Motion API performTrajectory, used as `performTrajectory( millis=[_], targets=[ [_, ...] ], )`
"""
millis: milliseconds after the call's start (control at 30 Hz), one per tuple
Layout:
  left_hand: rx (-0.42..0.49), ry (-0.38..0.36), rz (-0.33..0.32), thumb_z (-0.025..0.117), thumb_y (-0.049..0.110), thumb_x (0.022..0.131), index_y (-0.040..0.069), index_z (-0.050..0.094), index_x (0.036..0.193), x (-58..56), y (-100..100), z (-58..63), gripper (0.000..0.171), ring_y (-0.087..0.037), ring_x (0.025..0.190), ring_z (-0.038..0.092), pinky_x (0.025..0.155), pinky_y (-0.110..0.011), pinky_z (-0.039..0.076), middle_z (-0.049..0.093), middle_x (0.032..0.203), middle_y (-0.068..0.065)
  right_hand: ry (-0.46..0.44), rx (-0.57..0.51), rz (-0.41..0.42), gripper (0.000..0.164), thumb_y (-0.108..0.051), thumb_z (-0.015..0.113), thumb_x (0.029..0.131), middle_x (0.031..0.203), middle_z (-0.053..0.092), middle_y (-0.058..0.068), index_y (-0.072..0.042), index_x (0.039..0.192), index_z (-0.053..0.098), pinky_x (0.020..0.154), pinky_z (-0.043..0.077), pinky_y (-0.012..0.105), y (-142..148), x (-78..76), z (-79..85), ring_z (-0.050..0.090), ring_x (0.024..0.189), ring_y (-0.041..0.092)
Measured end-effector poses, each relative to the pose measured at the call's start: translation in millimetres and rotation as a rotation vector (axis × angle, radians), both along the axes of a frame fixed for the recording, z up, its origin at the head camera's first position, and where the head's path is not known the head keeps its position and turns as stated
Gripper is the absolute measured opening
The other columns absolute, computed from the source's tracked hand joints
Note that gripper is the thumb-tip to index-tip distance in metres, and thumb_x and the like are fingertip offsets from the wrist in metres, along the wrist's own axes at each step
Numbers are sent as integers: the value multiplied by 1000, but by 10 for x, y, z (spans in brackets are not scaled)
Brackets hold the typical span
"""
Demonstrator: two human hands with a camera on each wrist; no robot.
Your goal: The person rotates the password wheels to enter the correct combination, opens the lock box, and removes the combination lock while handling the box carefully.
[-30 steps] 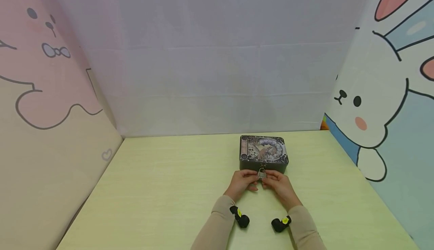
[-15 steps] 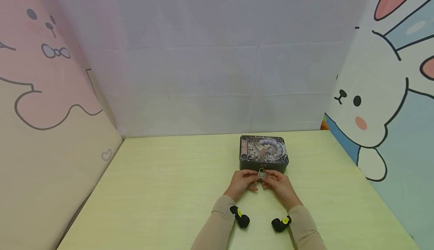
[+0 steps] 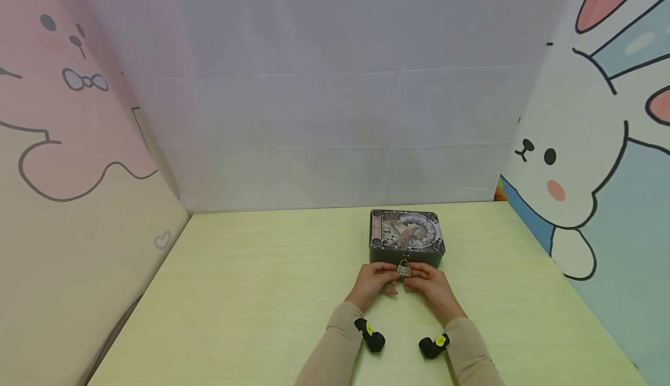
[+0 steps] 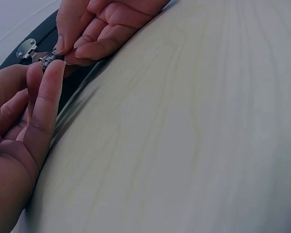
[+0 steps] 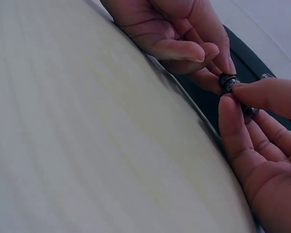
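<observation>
A dark metal tin box [image 3: 405, 238] with an ornate printed lid stands shut at the back right of the table. From the latch [image 4: 26, 48] on its front side hangs a small silver combination padlock [image 3: 404, 268]. My left hand [image 3: 370, 284] pinches the padlock from the left, between thumb and fingers. On the other side, my right hand [image 3: 433, 290] grips it with thumb and index finger at the number dials [image 5: 228, 82]. Fingertips cover much of the lock in both wrist views.
Pale yellow-green wood-grain table [image 3: 235, 281] lies under the hands and box. A whitish cloth wall [image 3: 335, 113] rises behind it, with printed cartoon panels on both sides. Black wrist cameras [image 3: 371, 336] sit at the beige sleeves.
</observation>
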State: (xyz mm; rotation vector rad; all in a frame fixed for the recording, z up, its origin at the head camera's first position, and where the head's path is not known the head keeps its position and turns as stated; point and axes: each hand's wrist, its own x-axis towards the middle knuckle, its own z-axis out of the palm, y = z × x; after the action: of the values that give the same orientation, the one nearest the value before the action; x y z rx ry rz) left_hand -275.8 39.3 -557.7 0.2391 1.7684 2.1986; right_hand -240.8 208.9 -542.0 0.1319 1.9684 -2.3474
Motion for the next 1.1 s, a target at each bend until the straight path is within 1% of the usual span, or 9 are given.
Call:
performTrajectory(
  millis=[300, 667, 800, 1100],
  targets=[
    [-3, 0, 1, 66, -4, 92, -15, 67, 111, 5, -19, 8, 22, -12, 58, 63, 58, -31, 63, 67, 78, -8, 19, 0, 21, 40, 17, 56, 90, 93, 70, 4, 23, 128, 45, 73, 61, 25, -4, -23, -30, 67, 81, 10],
    [2, 7, -1, 66, -5, 92, -15, 67, 110, 6, -9, 2, 21, -12, 60, 63, 58, -30, 63, 71, 87, -15, 47, 1, 25, 36, 16, 58, 91, 91, 70, 3, 24, 124, 48, 70, 61, 24, -15, 1, -20, 67, 80, 10],
    [5, 3, -1, 66, -5, 92, -15, 67, 110, 11, -5, 10, 21, -12, 61, 63, 58, -31, 63, 71, 87, -17, 39, 9, 25, 37, 16, 58, 91, 90, 70, 3, 24, 125, 47, 69, 61, 24, -20, 3, -16, 67, 80, 10],
    [8, 5, 4, 67, -4, 91, -15, 68, 109, 12, -1, 6, 21, -12, 60, 63, 57, -31, 63, 71, 87, -17, 54, 10, 13, 35, 15, 59, 91, 89, 70, 2, 24, 123, 49, 68, 61, 23, -14, 0, -19, 67, 78, 10]
  ],
)
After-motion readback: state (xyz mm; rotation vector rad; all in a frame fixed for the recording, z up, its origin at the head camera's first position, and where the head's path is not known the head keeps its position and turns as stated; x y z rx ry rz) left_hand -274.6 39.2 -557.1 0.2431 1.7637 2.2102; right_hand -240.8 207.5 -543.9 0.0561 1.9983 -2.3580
